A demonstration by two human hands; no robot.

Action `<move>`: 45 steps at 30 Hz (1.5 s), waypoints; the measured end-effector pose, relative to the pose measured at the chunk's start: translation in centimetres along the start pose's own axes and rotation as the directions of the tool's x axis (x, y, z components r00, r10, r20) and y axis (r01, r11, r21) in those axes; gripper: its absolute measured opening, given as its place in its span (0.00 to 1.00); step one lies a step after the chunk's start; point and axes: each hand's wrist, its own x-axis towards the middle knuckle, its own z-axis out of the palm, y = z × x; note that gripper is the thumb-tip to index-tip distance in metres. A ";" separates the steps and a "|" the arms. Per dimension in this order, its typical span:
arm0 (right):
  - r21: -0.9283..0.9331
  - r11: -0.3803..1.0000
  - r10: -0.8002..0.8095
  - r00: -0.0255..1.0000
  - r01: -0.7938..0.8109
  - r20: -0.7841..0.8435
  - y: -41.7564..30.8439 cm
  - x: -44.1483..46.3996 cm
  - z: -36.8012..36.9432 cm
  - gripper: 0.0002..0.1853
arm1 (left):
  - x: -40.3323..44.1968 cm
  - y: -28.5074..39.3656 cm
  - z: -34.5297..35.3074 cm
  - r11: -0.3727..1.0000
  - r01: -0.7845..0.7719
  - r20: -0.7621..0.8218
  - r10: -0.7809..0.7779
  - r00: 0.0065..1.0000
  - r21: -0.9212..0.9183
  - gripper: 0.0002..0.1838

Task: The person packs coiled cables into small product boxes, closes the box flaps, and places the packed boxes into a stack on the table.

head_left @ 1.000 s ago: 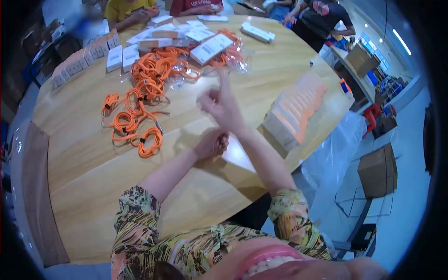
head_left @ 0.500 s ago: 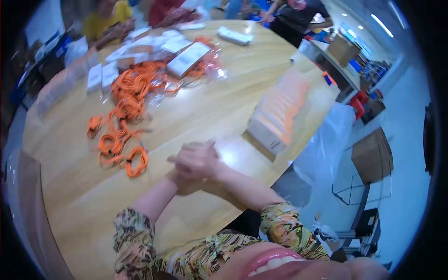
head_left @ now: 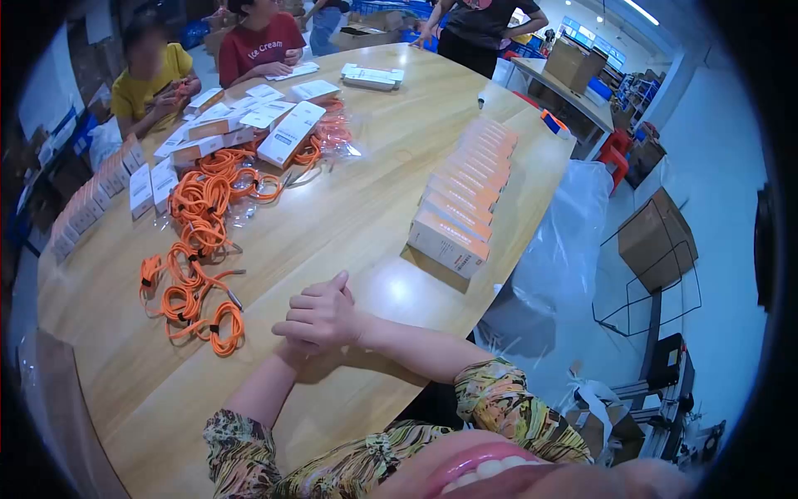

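My right hand [head_left: 326, 316] lies folded over my left hand [head_left: 302, 346] on the wooden table [head_left: 332, 224]. Its fingers wrap across the left one, and a thumb points up. Most of the left hand's fingers are hidden beneath. To the left of both hands, the nearest coiled orange cable [head_left: 224, 329] has a black tie around it. More orange cables [head_left: 204, 195] are heaped behind it, some with metal-looking ends. Several white boxes [head_left: 291, 133] are piled on and beside that heap. Right of my hands stands a row of white-and-orange boxes [head_left: 449, 241].
Another row of boxes [head_left: 96, 195] lines the left table edge. Two people sit at the far left and one stands at the far side. A white box [head_left: 372, 77] lies at the back. A clear plastic bag [head_left: 557, 241] hangs by the right edge, near a cardboard box [head_left: 657, 237].
The view has shifted and become sharper. My hands stay clasped and appear slightly lower and further left. The cables and boxes look unmoved on the table.
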 end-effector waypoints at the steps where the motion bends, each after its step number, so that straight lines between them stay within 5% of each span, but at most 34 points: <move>1: -0.001 1.000 0.001 1.000 -0.001 -0.009 0.0 0.1 0.1 0.08 | 0.3 0.1 0.0 0.999 0.001 -0.037 0.000 0.999 0.044 0.13; 13: 0.003 0.999 0.039 0.999 -0.039 0.009 0.5 -0.5 0.2 0.10 | 0.5 2.6 5.7 0.876 0.131 -0.436 0.097 0.895 0.464 0.13; 24: 0.063 0.997 0.053 0.998 -0.051 -0.023 -0.4 0.0 0.1 0.10 | 0.6 4.3 9.2 0.549 0.521 -0.720 0.239 0.652 0.654 0.15; 29: 0.020 0.983 0.184 0.982 -0.185 0.052 -0.5 0.1 -0.4 0.05 | 3.3 4.5 8.9 0.158 0.765 -0.773 0.264 0.577 0.624 0.16; 31: 0.123 0.972 0.198 0.980 -0.198 0.007 -0.1 -0.2 0.2 0.04 | 8.0 3.0 9.1 -0.172 0.830 -0.784 0.271 0.558 0.531 0.17; 35: 0.083 0.992 0.096 0.993 -0.091 -0.063 0.9 -0.5 0.5 0.04 | 0.2 5.5 -1.0 -0.643 0.688 -0.756 0.252 0.604 0.335 0.18; 37: 0.104 0.989 0.115 0.991 -0.108 -0.070 0.9 -0.4 0.3 0.04 | -1.7 4.0 -3.6 -0.366 0.737 -0.759 0.112 0.641 0.569 0.14; 40: 0.145 0.981 0.141 0.988 -0.131 -0.057 0.7 -0.8 0.2 0.04 | -1.8 2.4 -5.4 0.241 0.660 -0.675 -0.026 0.738 0.712 0.10; 43: 0.106 0.989 0.111 0.988 -0.100 -0.105 1.4 -0.6 0.1 0.03 | 2.0 2.6 -12.7 0.806 0.320 -0.511 -0.025 0.859 0.498 0.08; 44: 0.057 0.997 0.050 0.988 -0.042 -0.147 1.9 -0.6 0.0 0.03 | 3.1 3.0 -12.5 0.920 0.164 -0.448 0.014 0.894 0.356 0.09; 45: 0.022 1.000 0.025 0.986 -0.022 -0.162 2.6 -0.4 -0.1 0.03 | 4.1 2.9 -14.9 0.879 0.045 -0.511 0.234 0.827 0.475 0.05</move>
